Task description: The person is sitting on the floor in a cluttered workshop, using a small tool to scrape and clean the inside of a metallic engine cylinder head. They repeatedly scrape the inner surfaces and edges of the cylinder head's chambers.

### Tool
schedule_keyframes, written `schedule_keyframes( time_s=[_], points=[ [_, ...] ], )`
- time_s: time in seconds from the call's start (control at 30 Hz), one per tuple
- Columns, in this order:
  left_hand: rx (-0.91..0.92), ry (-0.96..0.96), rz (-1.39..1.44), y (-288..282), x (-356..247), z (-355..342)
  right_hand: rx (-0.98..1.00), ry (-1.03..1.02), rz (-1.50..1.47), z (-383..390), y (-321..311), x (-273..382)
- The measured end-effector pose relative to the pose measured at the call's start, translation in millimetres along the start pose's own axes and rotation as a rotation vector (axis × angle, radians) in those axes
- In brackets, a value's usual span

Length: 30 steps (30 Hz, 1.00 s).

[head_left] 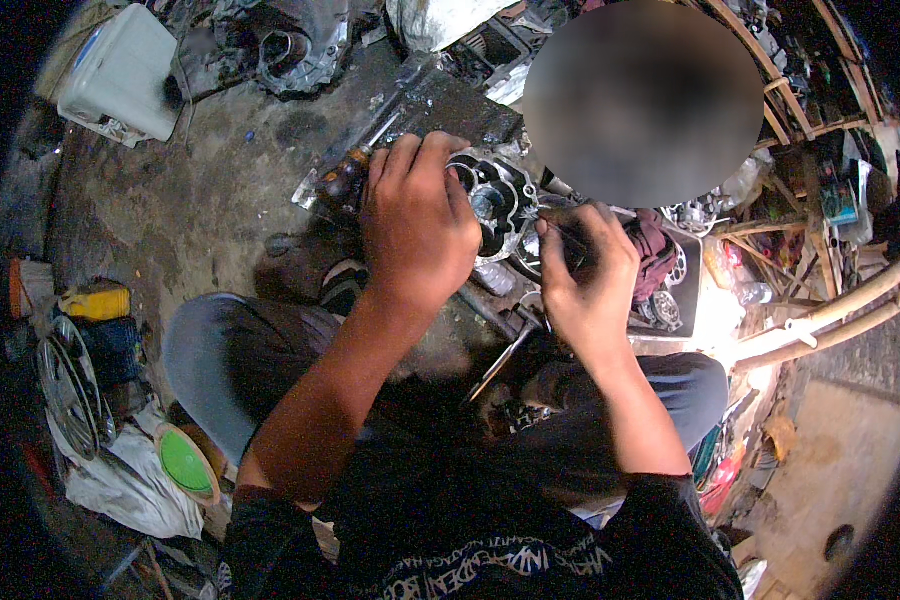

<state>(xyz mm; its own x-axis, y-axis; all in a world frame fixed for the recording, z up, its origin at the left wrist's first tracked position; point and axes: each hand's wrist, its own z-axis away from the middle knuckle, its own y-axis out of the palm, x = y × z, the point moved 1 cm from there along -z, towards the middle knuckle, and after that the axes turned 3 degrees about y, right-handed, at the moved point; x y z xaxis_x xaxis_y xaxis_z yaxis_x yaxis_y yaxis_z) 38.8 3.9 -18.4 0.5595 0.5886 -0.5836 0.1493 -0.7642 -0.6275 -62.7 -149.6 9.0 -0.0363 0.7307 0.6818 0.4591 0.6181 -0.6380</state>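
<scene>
A bare metal engine casing point(490, 205) with round bores and a scalloped rim lies in front of me, beyond my crossed legs. My left hand point(420, 220) is closed over its left edge, fingers curled around the far side. At the casing's right edge is my right hand point(592, 275), its thumb and forefinger pinched together. A thin dark piece seems to be in that pinch, too small to name. Below the casing, a hammer-like tool point(500, 360) with a metal shaft lies between my legs. Greasy dark parts point(342, 178) sit left of the casing.
A dark bin point(682, 325) with metal parts stands right, near a bright light point(718, 335) and wooden poles point(820, 318). A large engine housing point(300, 50) and white plastic container point(130, 75) are far left. Wheel-like rings point(68, 390), a yellow object point(95, 301) and a green disc point(185, 465) lie left.
</scene>
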Motion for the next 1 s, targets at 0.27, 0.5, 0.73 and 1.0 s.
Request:
schedule_keyframes(
  time_s=[0.27,0.5,0.73,1.0],
  points=[
    [0.016,0.000,-0.002,-2.5,-3.0,-1.7,0.007,-0.022,0.079,-8.6,0.2,1.7],
    [0.001,0.023,0.001,1.6,0.1,-0.3,0.054,-0.033,0.076,-3.5,0.8,1.8],
    [-0.002,0.011,-0.009,1.6,-2.3,0.5,0.046,-0.043,-0.009,4.9,-2.4,6.8],
    [0.003,0.005,-0.005,-0.3,-1.1,-1.7,0.070,-0.019,0.068,0.9,-8.0,9.9]
  ],
)
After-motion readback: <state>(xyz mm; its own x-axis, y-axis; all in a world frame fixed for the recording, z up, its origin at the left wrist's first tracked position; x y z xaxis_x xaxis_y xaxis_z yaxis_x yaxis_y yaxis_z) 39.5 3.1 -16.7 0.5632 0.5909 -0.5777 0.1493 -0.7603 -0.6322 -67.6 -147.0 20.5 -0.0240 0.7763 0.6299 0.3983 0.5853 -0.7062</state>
